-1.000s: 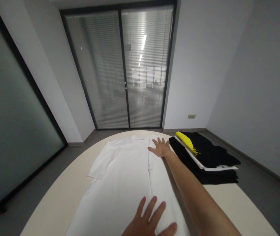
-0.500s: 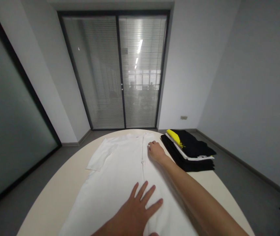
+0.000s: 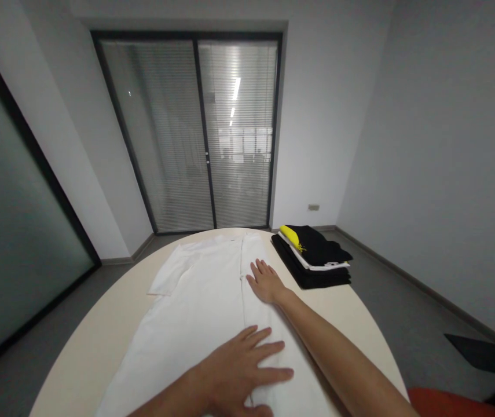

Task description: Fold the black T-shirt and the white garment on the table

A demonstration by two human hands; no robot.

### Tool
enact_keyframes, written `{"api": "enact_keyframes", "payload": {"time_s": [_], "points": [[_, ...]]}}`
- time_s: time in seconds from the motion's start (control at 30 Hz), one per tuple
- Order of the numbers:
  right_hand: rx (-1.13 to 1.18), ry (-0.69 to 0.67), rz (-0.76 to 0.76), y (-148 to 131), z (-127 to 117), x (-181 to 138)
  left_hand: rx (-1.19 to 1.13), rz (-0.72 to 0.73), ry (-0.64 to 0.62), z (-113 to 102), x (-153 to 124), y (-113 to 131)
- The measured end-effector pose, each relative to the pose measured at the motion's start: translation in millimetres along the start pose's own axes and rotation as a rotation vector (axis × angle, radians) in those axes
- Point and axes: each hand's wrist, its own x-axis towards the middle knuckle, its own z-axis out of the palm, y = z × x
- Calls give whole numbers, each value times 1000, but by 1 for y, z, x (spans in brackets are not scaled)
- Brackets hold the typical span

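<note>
A white short-sleeved shirt (image 3: pixel 186 324) lies spread over the round table, one sleeve (image 3: pixel 169 272) at the far left and its right part folded inward along a lengthwise edge. My left hand (image 3: pixel 242 368) rests on the near part of the shirt, fingers spread, holding nothing. Farther out, my right hand (image 3: pixel 267 282) lies flat on the folded part, its fingers stretched toward the far end. The near end of the shirt runs out of view below.
The pale round table (image 3: pixel 86 341) has a stack of folded black, white and yellow clothes (image 3: pixel 316 252) at its far right. A red surface (image 3: pixel 451 402) and a dark object (image 3: pixel 486 353) show at lower right. Beyond stands a glass door with blinds (image 3: pixel 204 139).
My right hand has come nearer and its curled fingers have straightened out flat on the shirt. My left hand has turned a little to the right. The view has swung rightward.
</note>
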Motion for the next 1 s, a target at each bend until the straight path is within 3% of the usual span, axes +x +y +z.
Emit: {"api": "enact_keyframes", "payload": {"time_s": [0.3,0.47,0.6,0.7,0.83,1.0], "points": [[-8,5,-17,16,-14,18,37,-31,42,6,34,-10],[-22,5,-12,16,-16,24,34,-172,112,16,40,-1],[-24,-5,108,2,-12,27,32,-359,226,20,33,1],[-19,127,144,-6,-6,23,118,-548,348,16,21,-19],[15,310,51,-6,-5,13,247,-834,429,9,-5,-63],[12,258,26,3,-6,7,229,-960,379,13,-15,-83]]}}
